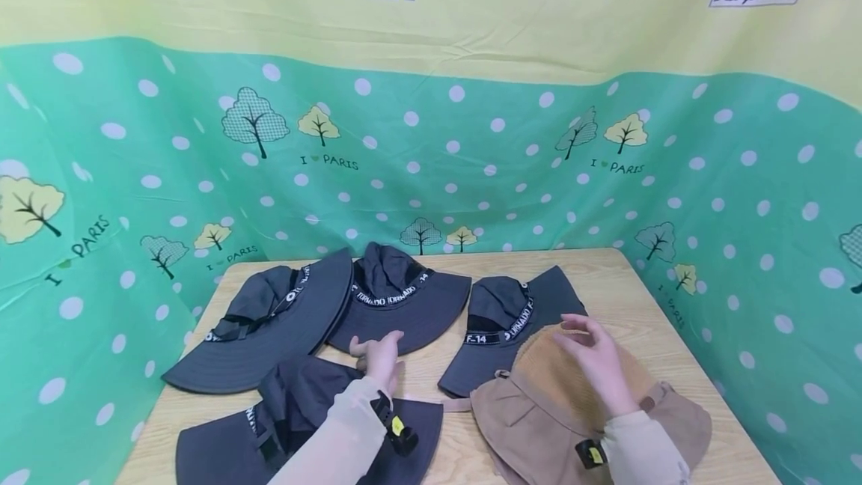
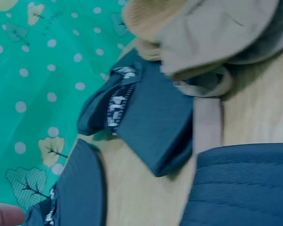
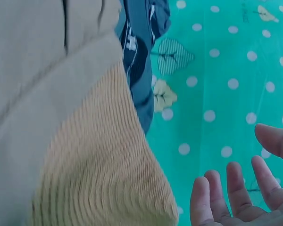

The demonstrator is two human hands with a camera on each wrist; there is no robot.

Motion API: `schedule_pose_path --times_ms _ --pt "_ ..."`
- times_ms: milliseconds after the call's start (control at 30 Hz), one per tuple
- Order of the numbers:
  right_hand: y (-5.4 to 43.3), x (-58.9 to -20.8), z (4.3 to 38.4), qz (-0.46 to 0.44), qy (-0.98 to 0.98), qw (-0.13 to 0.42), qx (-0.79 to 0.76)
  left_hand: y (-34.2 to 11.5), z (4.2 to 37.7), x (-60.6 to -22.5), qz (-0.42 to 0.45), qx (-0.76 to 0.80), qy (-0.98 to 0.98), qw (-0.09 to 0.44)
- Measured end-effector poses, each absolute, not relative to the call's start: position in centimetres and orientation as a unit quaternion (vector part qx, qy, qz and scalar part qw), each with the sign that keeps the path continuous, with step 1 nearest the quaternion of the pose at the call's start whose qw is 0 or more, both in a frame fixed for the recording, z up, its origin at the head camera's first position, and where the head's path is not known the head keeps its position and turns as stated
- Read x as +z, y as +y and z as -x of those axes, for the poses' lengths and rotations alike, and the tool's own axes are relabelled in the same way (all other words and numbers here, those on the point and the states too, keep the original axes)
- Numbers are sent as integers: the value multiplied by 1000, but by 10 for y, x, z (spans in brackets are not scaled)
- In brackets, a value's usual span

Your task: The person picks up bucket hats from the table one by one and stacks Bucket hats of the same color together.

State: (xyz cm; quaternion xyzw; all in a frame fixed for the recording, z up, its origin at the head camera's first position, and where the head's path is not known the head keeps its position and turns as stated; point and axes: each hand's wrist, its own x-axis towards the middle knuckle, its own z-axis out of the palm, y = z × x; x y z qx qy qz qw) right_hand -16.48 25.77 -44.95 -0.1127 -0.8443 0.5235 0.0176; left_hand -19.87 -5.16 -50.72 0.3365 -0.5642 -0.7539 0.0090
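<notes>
A hat with a tan corduroy crown [image 1: 559, 380] and a brown pleated brim [image 1: 518, 425] lies at the front right. Over its crown is my right hand [image 1: 595, 358]; in the right wrist view its fingers [image 3: 236, 193] are spread, with a gap between them and the corduroy. My left hand [image 1: 380, 358] hovers among the dark hats, fingers loosely extended and holding nothing. Below its forearm lies a dark hat [image 1: 303, 388], partly covered by the sleeve. Just beyond the fingers is the brim of another dark hat [image 1: 424, 313] with white lettering on its band.
A wide-brimmed dark hat [image 1: 296, 343] lies at the left. Another dark hat [image 1: 465, 365], marked F-14, sits behind the brown one. A strap [image 2: 207, 122] runs from the brown hat across the wooden table [image 1: 599, 264]. Green dotted curtain [image 1: 471, 148] surrounds the table's back and sides.
</notes>
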Motion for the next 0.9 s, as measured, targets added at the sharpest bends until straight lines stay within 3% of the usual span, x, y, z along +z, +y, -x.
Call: schedule_pose_path --times_ms 233,900 --pt "235 -461 168 101 -821 18 561 -44 192 -509 -344 -785 -513 51" --pt "204 -481 164 99 -787 -1 609 -68 207 -513 -302 -909 -285 -36"
